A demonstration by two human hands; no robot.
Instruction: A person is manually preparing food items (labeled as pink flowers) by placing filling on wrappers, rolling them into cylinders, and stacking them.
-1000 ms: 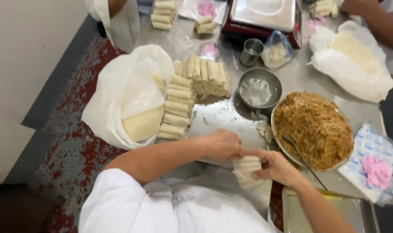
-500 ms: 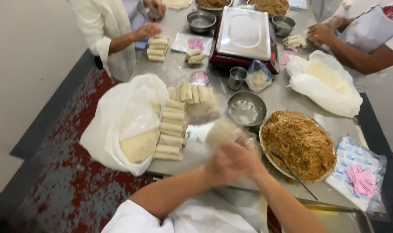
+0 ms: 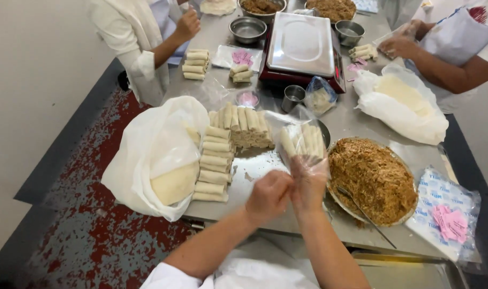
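We've got both hands up over the near edge of the steel table (image 3: 356, 115): the left hand (image 3: 269, 197) and right hand (image 3: 309, 184) are closed together around the neck of a clear plastic bag (image 3: 304, 143) with about four or five rolls inside, held just above the tabletop, between the stacks and the big tray.

Counting what's out: one stack of seven or so rolls (image 3: 212, 163) running toward us, and a second row of roughly six (image 3: 244, 126) lying across the top of it. One round tray of brown shredded filling (image 3: 373, 179) sits just right of our hands with a thin utensil (image 3: 361, 211) leaning in it. One white bag of flat wrappers (image 3: 163, 158) hangs over the left edge, another white bag (image 3: 402, 104) sits far right. One flat packet with pink slips (image 3: 444, 211) is at the right corner. One red scale (image 3: 303, 45) with a white top is in the middle, plus a few metal bowls and a small cup (image 3: 293, 97).

Two other people work at the far end, one on each side. The floor (image 3: 99, 241) is worn red. The table's pretty crowded; the barest patch is right in front of our hands.
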